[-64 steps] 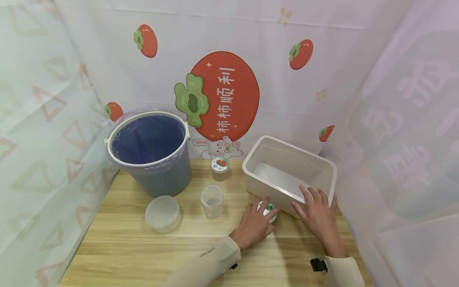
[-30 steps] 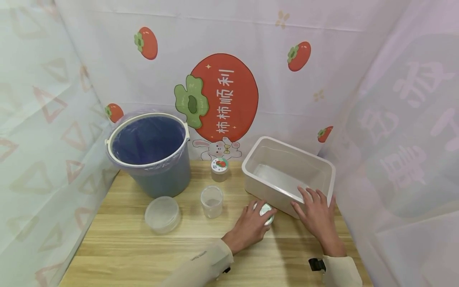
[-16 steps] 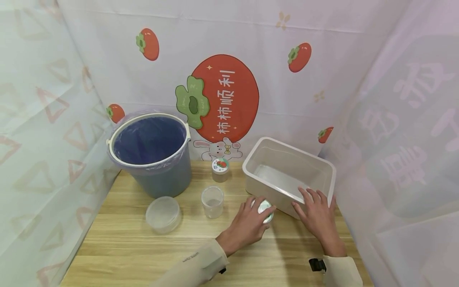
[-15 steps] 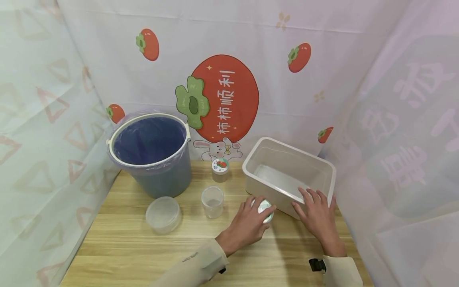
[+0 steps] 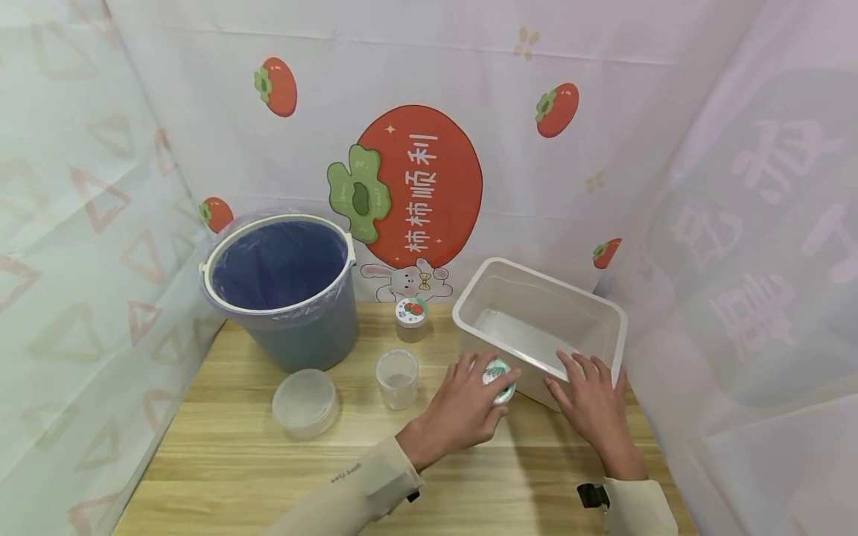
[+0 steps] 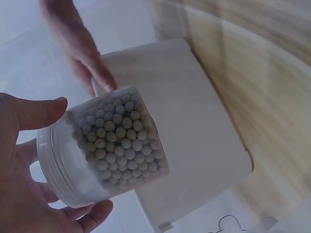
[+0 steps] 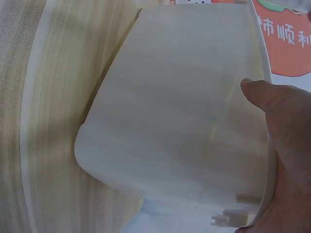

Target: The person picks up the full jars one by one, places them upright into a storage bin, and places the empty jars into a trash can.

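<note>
My left hand grips a small clear jar with a white lid bearing a green print. It holds the jar just off the table beside the near wall of a white plastic bin. In the left wrist view the jar is full of small beige beads and lies tilted between thumb and fingers of the left hand. My right hand rests flat on the bin's front rim, fingers straight. In the right wrist view its thumb lies against the bin's outer wall.
A blue-grey bucket lined with a plastic bag stands at the back left. In front of it sits a round clear lidded tub. A small clear cup and a second jar with a printed lid stand mid-table. Cloth walls enclose three sides.
The left hand has raised the jar off the table and tilted it, so its printed lid shows beside the bin. The right hand has stayed on the bin's rim.
</note>
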`<state>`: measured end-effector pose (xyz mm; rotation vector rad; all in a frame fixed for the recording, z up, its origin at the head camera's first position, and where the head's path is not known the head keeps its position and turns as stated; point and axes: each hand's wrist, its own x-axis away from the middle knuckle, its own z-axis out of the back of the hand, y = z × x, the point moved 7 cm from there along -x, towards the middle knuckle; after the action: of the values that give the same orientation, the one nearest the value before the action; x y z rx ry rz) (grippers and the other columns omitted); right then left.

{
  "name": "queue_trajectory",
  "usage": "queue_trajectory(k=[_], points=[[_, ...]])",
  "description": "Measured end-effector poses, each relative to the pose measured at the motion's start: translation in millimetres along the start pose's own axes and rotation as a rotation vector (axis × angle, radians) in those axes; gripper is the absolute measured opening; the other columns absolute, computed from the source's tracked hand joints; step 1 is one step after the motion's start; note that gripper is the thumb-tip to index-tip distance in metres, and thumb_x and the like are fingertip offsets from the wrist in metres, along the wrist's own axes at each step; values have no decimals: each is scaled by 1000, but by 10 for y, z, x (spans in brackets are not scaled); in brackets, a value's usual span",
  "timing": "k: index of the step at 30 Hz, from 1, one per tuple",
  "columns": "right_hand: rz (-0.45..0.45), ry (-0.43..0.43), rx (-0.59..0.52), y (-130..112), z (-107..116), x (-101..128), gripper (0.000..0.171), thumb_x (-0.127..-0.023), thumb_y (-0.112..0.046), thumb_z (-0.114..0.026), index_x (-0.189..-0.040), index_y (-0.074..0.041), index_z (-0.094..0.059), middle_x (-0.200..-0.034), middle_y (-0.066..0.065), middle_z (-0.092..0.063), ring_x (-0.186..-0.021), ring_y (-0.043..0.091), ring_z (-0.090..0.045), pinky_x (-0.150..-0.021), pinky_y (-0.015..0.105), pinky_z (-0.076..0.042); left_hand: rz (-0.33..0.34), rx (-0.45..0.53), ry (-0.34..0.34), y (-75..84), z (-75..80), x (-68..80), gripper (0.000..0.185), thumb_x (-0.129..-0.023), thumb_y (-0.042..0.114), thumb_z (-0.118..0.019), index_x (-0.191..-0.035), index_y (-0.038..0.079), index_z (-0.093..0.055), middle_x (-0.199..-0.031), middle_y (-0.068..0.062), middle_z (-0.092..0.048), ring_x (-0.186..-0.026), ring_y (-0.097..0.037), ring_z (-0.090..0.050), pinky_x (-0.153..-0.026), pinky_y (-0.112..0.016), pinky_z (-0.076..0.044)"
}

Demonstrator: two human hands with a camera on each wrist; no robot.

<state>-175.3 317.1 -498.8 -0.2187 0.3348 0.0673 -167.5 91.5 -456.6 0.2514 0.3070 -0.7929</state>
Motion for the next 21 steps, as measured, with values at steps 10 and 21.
queue_trajectory(k=[10, 21], points=[[5, 12, 9, -8, 15, 5, 59, -97, -37, -79, -148, -10, -64, -144, 29, -65, -136, 61, -54, -112, 93, -23, 28, 26, -7, -37, 275, -171, 54, -103, 44, -70, -155, 35, -60, -159, -10, -53, -135, -31, -54, -97, -41, -54], [6, 13, 17, -18, 17, 1, 60, -98, -37, -79, -148, -9, -64, -145, 29, -65, -136, 60, -54, -112, 92, -24, 31, 84, 59, -104, 511, -431, 53, -102, 42, -72, -153, 31, -64, -158, -11, -55, -135, -32, -53, -99, -43, -54]])
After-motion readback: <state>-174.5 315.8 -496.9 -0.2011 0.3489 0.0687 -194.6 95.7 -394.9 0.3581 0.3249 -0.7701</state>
